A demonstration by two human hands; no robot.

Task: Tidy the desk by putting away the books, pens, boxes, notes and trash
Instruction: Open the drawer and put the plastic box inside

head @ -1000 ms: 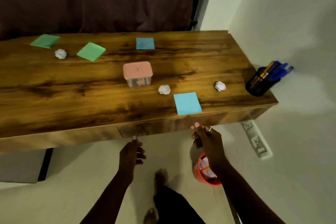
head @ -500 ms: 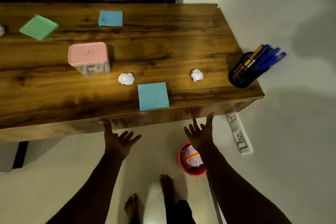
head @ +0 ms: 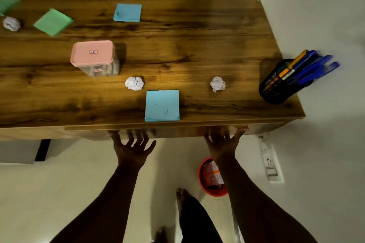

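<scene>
- The desk (head: pixel 197 45) carries everything. Its drawer front (head: pixel 177 131) runs under the desk's near edge and looks closed.
- The left hand (head: pixel 134 149) and right hand (head: pixel 223 146) reach up to the desk's near edge with fingers spread and straight, grasping nothing. The fingertips blur against the drawer lip, so contact is unclear.
- Probably best: hook both hands under the lip evenly and pull straight back, so the drawer does not skew.
- The pink-lidded box (head: pixel 93 57) stands at the desk's left middle, and the pen holder (head: pixel 280 85) at its near right corner.
- The blue note (head: pixel 162 105) lies at the desk's near edge. A jerk might slide it off.
- A paper ball (head: pixel 134 83) and a second paper ball (head: pixel 217 84) sit just behind the note.
</scene>
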